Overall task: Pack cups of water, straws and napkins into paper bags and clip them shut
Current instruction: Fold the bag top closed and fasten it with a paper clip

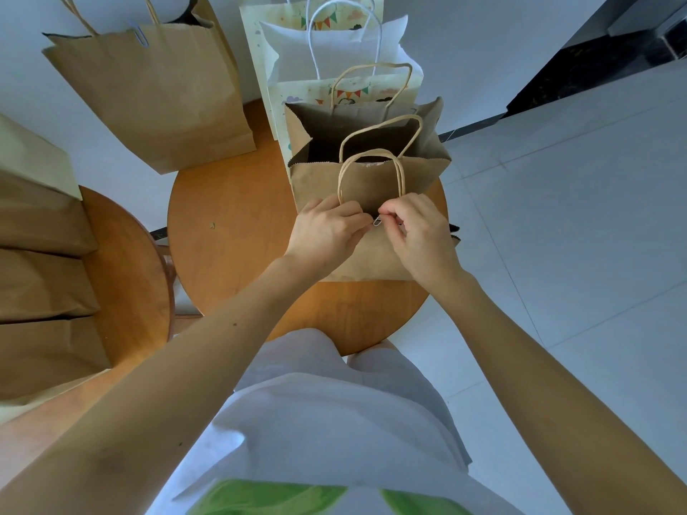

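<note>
**Clipping under way:** A small brown paper bag (371,256) is held closed at its top edge between the two hands, on a round wooden counter (230,202). The rim is pinched by the curled fingers of the left hand (327,234). A silver paper clip (377,221) is gripped between the thumb and forefinger of the right hand (420,236) and set against the rim, midway between the hands. Whether the clip is fully seated cannot be told, and the bag's contents are hidden.

Just beyond the hands, an open brown bag (319,180) is seen unclipped, its inside too dark to read. A white bag (334,46) and patterned bags are lined up further beyond it. Far beyond the left hand, a large brown bag (148,98) is shown with a blue clip (140,36) on its rim and is judged finished. To the left of the left hand, flat brown bags (44,262) are stacked on a second counter (126,262).

One bag is judged nearly closed and at least one done. Several are thought to remain.
</note>
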The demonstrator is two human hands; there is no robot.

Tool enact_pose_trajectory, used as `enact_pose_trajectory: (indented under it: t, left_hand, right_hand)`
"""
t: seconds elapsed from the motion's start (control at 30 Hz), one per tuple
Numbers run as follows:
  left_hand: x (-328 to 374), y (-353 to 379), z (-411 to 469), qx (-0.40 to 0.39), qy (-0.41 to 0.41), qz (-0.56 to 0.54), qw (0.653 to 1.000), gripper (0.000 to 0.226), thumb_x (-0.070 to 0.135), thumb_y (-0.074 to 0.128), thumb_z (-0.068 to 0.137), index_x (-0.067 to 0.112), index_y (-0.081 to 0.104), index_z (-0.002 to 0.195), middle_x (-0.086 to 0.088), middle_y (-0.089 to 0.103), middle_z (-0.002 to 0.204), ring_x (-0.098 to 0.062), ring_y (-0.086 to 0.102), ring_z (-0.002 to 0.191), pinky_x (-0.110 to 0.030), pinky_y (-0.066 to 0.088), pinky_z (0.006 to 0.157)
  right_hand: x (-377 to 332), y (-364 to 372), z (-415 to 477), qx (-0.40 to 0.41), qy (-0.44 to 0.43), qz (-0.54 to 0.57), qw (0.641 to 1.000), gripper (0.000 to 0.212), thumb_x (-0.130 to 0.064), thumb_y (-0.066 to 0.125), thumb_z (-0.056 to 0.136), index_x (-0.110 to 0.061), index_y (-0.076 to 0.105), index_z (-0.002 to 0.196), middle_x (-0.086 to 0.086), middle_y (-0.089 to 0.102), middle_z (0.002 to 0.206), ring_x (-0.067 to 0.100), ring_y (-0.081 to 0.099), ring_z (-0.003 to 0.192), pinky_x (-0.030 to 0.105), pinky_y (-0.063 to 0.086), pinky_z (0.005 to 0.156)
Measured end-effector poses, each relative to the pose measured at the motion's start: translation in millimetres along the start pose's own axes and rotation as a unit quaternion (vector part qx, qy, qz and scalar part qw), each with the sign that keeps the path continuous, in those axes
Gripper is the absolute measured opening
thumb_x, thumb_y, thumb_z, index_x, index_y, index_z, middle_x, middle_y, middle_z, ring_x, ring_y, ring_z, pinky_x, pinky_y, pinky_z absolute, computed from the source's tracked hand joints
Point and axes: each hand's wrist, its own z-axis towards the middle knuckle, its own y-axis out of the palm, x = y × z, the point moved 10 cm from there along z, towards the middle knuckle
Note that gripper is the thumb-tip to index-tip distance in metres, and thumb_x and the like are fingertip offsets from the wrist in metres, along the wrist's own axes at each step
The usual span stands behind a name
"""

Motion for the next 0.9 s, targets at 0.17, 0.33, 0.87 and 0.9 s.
enact_pose_trajectory:
  t: [0.17, 0.33, 0.87, 0.9]
  left_hand:
    - [2.0, 3.3, 0.0, -0.019, 0.004, -0.005, 1.0, 0.025, 0.022, 0.049, 0.087, 0.015, 0.072, 0.081, 0.0, 0.065, 0.07, -0.022, 0.054, 0.056, -0.025, 0.039, 0.05]
    - [-2.7, 1.7, -0.4, -0.025, -0.015, -0.009, 1.0, 0.028, 0.023, 0.046, 0.088, 0.015, 0.072, 0.081, 0.0, 0.066, 0.072, -0.022, 0.056, 0.057, -0.024, 0.035, 0.051]
    - [-4.6, 3.6, -3.5, -0.03, -0.027, -0.028, 0.999, 0.027, 0.024, 0.049, 0.088, 0.012, 0.072, 0.085, -0.003, 0.065, 0.073, -0.024, 0.057, 0.058, -0.026, 0.04, 0.05]
    - [-3.2, 3.0, -3.6, -0.032, -0.02, -0.027, 0.999, 0.027, 0.024, 0.048, 0.088, 0.011, 0.072, 0.086, -0.003, 0.065, 0.073, -0.024, 0.057, 0.058, -0.026, 0.04, 0.05]
  right_hand:
    - [-2.4, 0.7, -1.2, -0.012, -0.029, -0.004, 0.999, 0.013, -0.01, 0.06, 0.085, 0.0, 0.068, 0.086, 0.015, 0.067, 0.082, 0.024, 0.065, 0.073, 0.02, 0.048, 0.073]
    - [11.7, 0.3, 6.9, -0.038, 0.046, 0.086, 0.995, 0.018, -0.013, 0.056, 0.088, -0.001, 0.069, 0.089, 0.013, 0.069, 0.085, 0.012, 0.061, 0.076, 0.002, 0.043, 0.073]
    - [20.3, -7.9, -3.3, -0.024, 0.11, 0.123, 0.986, 0.013, -0.009, 0.068, 0.079, -0.001, 0.072, 0.089, 0.012, 0.071, 0.09, 0.005, 0.059, 0.085, -0.001, 0.042, 0.078]
    - [19.0, -7.7, -3.3, -0.023, 0.111, 0.12, 0.986, 0.013, -0.008, 0.067, 0.08, -0.002, 0.072, 0.09, 0.012, 0.071, 0.09, 0.006, 0.059, 0.085, -0.002, 0.041, 0.078]
